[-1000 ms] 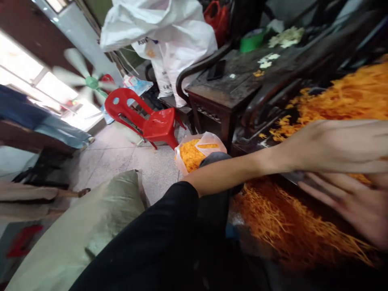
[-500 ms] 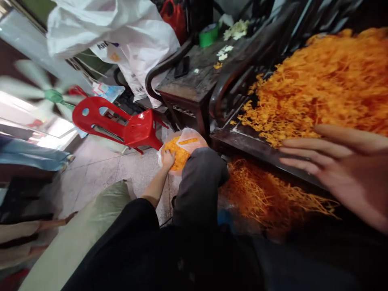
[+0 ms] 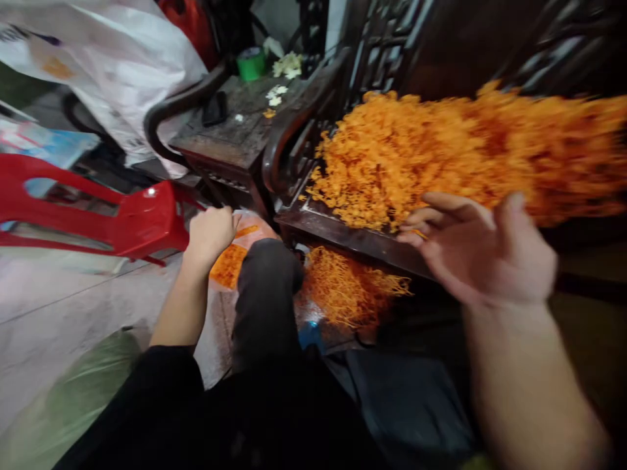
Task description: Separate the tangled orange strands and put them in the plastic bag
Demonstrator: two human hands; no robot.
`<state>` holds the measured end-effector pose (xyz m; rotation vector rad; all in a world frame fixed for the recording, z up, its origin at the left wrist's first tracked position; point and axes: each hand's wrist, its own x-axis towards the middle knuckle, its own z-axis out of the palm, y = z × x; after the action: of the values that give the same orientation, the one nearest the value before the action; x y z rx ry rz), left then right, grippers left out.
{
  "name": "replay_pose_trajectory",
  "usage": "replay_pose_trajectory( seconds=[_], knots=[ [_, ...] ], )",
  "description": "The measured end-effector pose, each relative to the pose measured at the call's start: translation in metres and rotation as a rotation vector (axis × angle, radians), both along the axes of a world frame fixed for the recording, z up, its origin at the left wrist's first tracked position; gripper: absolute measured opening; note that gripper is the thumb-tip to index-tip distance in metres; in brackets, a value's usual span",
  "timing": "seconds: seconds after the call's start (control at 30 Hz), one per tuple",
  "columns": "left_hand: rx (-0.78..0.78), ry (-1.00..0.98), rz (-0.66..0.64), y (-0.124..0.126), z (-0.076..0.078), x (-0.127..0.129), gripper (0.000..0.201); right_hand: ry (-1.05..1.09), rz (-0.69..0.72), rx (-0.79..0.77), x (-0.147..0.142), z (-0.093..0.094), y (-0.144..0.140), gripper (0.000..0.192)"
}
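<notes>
My left hand (image 3: 211,234) is raised above a clear plastic bag (image 3: 262,227) holding loose orange bits (image 3: 229,266). Its fingers are curled in; whatever they may hold is hidden. My right hand (image 3: 482,251) hovers palm-up at the front of a big heap of orange flower-like sprays (image 3: 392,156) on a dark wooden bench (image 3: 362,243). The thumb stands well apart from the loosely bent fingers, and a small orange speck shows by the fingertips. Beneath the bench front lies a tangle of thin orange stems (image 3: 343,287).
Left of the bag stands a red plastic chair (image 3: 147,215). A wooden side table (image 3: 220,140) bears green tape (image 3: 251,64), a dark phone-like object (image 3: 214,109) and pale flower bits (image 3: 277,94). A white sack (image 3: 132,65) and a green sack (image 3: 83,385) are at left.
My left hand has lifted out of the bag of orange bits and curled its fingers. My right hand has turned palm-up at the heap. The view has swung to the right.
</notes>
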<state>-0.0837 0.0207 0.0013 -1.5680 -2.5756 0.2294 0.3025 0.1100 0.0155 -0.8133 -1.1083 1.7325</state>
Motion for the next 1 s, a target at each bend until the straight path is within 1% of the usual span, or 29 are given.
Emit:
replay_pose_trajectory(
  seconds=[0.03,0.07,0.1,0.13,0.17,0.2,0.23,0.3,0.33,0.37,0.4,0.43,0.47,0.53,0.57,0.63,0.67,0.73,0.77,0.8,0.83,0.87,0.9,0.97,1.0],
  knots=[
    [0.002,-0.008,-0.075,0.019,0.015,0.022,0.052,-0.007,-0.028,-0.004,0.001,0.0,0.003,0.043],
    [-0.021,-0.052,-0.192,0.041,0.026,0.047,0.052,-0.024,-0.052,-0.002,0.002,-0.002,0.007,0.041],
    [-0.071,-0.124,-0.333,0.065,0.032,0.072,0.051,-0.053,-0.071,-0.001,0.004,-0.005,0.012,0.04],
    [-0.161,-0.214,-0.483,0.089,0.032,0.099,0.048,-0.085,-0.088,0.003,0.006,-0.009,0.017,0.041],
    [-0.297,-0.298,-0.616,0.112,0.027,0.124,0.044,-0.121,-0.101,0.006,0.008,-0.014,0.022,0.042],
    [-0.361,-0.346,-0.693,0.133,0.017,0.146,0.041,-0.16,-0.111,0.006,0.01,-0.018,0.026,0.043],
    [-0.403,-0.368,-0.733,0.151,0.004,0.166,0.046,-0.204,-0.117,0.006,0.011,-0.022,0.03,0.044],
    [-0.455,-0.379,-0.756,0.173,-0.027,0.193,0.071,-0.334,-0.126,0.023,0.014,-0.03,0.035,0.043],
    [-0.464,-0.373,-0.758,0.177,-0.041,0.201,0.075,-0.428,-0.126,0.058,0.014,-0.034,0.037,0.041],
    [-0.467,-0.368,-0.763,0.178,-0.053,0.208,0.072,-0.546,-0.125,0.117,0.015,-0.038,0.038,0.038],
    [-0.464,-0.367,-0.776,0.176,-0.062,0.213,0.062,-0.682,-0.123,0.195,0.015,-0.042,0.04,0.034],
    [-0.455,-0.372,-0.798,0.172,-0.067,0.219,0.05,-0.824,-0.115,0.283,0.015,-0.045,0.042,0.032],
    [-0.438,-0.384,-0.831,0.167,-0.069,0.225,0.04,-0.956,-0.105,0.37,0.015,-0.049,0.045,0.03],
    [-0.387,-0.421,-0.906,0.155,-0.064,0.237,0.033,-1.153,-0.074,0.499,0.015,-0.055,0.053,0.029],
    [-0.356,-0.437,-0.939,0.149,-0.058,0.242,0.034,-1.206,-0.044,0.536,0.016,-0.058,0.057,0.035],
    [-0.261,-0.485,-0.988,0.141,-0.043,0.246,0.037,-1.232,0.052,0.557,0.019,-0.06,0.064,0.053],
    [-0.187,-0.529,-1.01,0.139,-0.035,0.244,0.036,-1.225,0.105,0.549,0.02,-0.06,0.066,0.06],
    [0.014,-0.663,-1.052,0.138,-0.02,0.231,0.031,-1.187,0.186,0.526,0.024,-0.058,0.068,0.068],
    [0.119,-0.735,-1.067,0.139,-0.014,0.222,0.028,-1.16,0.198,0.526,0.025,-0.057,0.07,0.07],
    [0.203,-0.787,-1.076,0.141,-0.009,0.213,0.026,-1.137,0.182,0.538,0.026,-0.055,0.073,0.071],
    [0.238,-0.807,-1.081,0.143,-0.006,0.204,0.026,-1.127,0.128,0.562,0.025,-0.053,0.078,0.072],
    [0.214,-0.795,-1.076,0.146,-0.006,0.197,0.028,-1.129,0.031,0.592,0.023,-0.051,0.085,0.069],
    [0.115,-0.749,-1.057,0.148,-0.007,0.192,0.029,-1.145,-0.098,0.627,0.02,-0.048,0.096,0.064],
    [-0.183,-0.595,-0.98,0.153,-0.015,0.187,0.03,-1.221,-0.375,0.681,0.012,-0.042,0.124,0.051],
    [-0.315,-0.519,-0.933,0.156,-0.021,0.188,0.029,-1.266,-0.44,0.683,0.008,-0.039,0.141,0.047]
  ],
)
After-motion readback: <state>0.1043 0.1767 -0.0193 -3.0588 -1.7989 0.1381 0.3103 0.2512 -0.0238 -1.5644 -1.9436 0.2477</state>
